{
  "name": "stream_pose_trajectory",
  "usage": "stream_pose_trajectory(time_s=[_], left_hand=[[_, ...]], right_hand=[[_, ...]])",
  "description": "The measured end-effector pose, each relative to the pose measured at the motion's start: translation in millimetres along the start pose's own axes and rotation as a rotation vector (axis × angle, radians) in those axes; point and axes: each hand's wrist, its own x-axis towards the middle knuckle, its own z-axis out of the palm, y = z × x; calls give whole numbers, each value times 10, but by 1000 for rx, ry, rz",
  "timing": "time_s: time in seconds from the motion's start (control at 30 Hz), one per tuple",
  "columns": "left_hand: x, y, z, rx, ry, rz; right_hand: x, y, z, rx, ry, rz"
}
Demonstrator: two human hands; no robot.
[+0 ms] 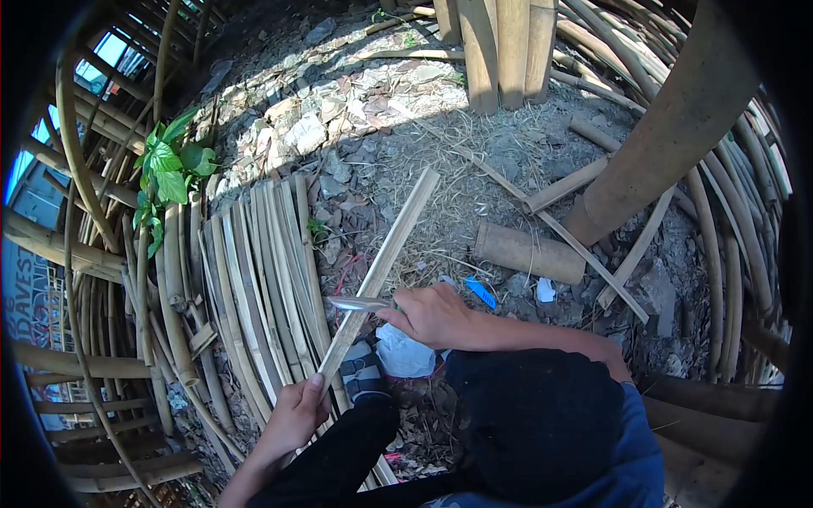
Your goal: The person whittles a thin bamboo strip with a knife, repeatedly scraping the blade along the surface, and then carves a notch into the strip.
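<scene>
We see a bamboo strip (395, 240) slanting through the middle of the frame, its upper end just above centre. Below and left of centre, the left hand (298, 413) has its grip clamped on the strip's lower end. At centre, the right hand (434, 315) has its grip closed around a knife (357, 303) — the blade lies across the strip. Left of that we find a row of split bamboo (269, 275); a bamboo tube (529, 253) lies right of centre — on the ground (373, 165).
</scene>
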Motion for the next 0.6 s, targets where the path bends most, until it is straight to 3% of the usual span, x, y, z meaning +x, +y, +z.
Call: stream_pose_trajectory(time_s=[0.17, 0.23, 0.37, 0.6], left_hand=[[-33, 63, -14, 0, 2, 21], [-41, 45, -25, -33, -1, 20], [-15, 5, -28, -21, 4, -1], [-25, 5, -18, -27, 2, -11]], right_hand=[[65, 142, -38, -98, 74, -56], [165, 355, -162, -122, 177, 96], [106, 324, -111, -41, 97, 175], [57, 129, -59, -19, 57, 30]])
